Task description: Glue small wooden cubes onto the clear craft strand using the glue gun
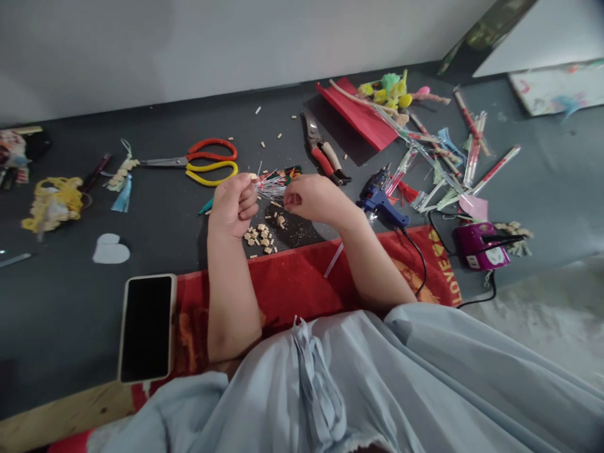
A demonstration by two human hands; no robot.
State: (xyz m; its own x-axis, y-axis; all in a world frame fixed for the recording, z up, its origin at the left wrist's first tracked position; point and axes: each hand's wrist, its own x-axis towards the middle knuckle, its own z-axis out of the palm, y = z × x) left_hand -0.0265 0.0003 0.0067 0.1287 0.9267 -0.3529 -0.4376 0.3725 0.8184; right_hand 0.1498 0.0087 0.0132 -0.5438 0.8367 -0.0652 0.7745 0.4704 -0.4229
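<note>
My left hand (234, 205) is closed, with a small pale piece, perhaps wood, pinched at the thumb and forefinger. To its right, my right hand (311, 196) has curled fingers; whatever they hold is hidden. Between and behind both hands lies a bundle of thin white and silvery strands (271, 186). Just below them is a little heap of short pale wooden-looking pieces (259, 236), with crumbs scattered around. Scissors (189, 162) with one red and one yellow handle lie beyond my left hand. Red-handled pliers (323, 151) rest beyond my right hand.
A blue glue gun (381, 200) lies right of my right forearm, its cord trailing toward a purple power block (481, 246). Wrapped sticks and tassels surround red paper (356, 113). At left are a phone (147, 328), a white heart-shaped piece (111, 249) and yellow yarn (56, 204). A red towel (302, 277) lines the near edge.
</note>
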